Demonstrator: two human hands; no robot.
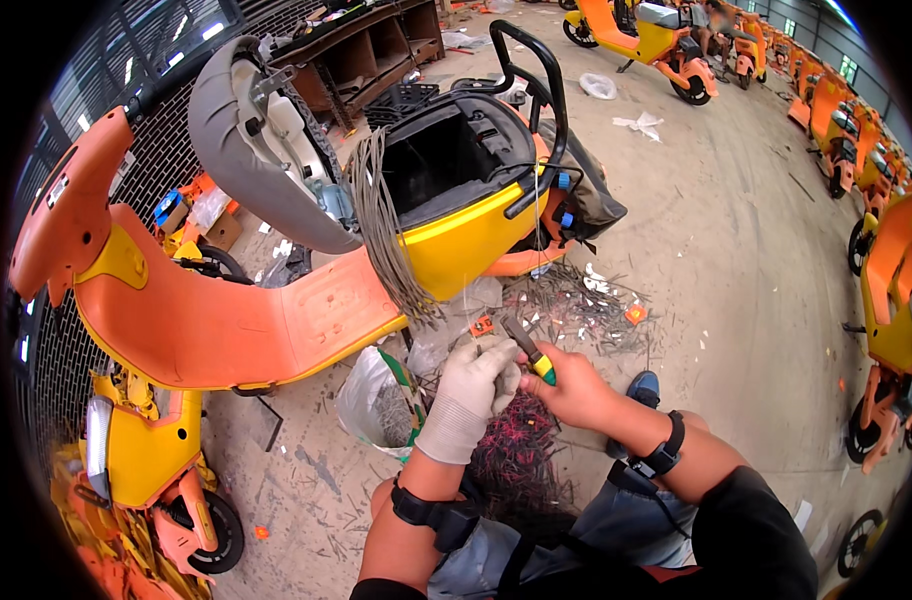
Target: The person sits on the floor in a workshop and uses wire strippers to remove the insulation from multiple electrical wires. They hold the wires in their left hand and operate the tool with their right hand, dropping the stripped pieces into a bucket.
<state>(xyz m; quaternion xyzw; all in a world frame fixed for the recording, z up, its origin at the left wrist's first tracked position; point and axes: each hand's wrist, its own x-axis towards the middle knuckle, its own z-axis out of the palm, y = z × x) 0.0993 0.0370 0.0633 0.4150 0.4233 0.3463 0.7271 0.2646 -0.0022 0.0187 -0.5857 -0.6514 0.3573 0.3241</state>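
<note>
My left hand (pixel 471 390), in a pale knit glove, is closed with its fingertips pinching a thin pale strand (pixel 466 300) that rises above them. My bare right hand (pixel 576 384) grips a hand tool (pixel 531 349) with a dark metal head and a yellow-and-green handle. The tool's head points up and left, close beside the gloved fingers. Beyond my hands, a bundle of grey cables (pixel 385 217) is draped over an orange-and-yellow scooter (pixel 336 307). Its grey seat (pixel 253 157) is tipped up beside the black storage compartment (pixel 441 161).
A white plastic sack (pixel 366 394) of grey scraps stands left of my gloved hand. Dark and red wire scraps (pixel 520 450) are heaped below my hands. A front scooter section (pixel 148 457) stands at left. More scooters (pixel 891 292) line the right; a person (pixel 711 26) is far off.
</note>
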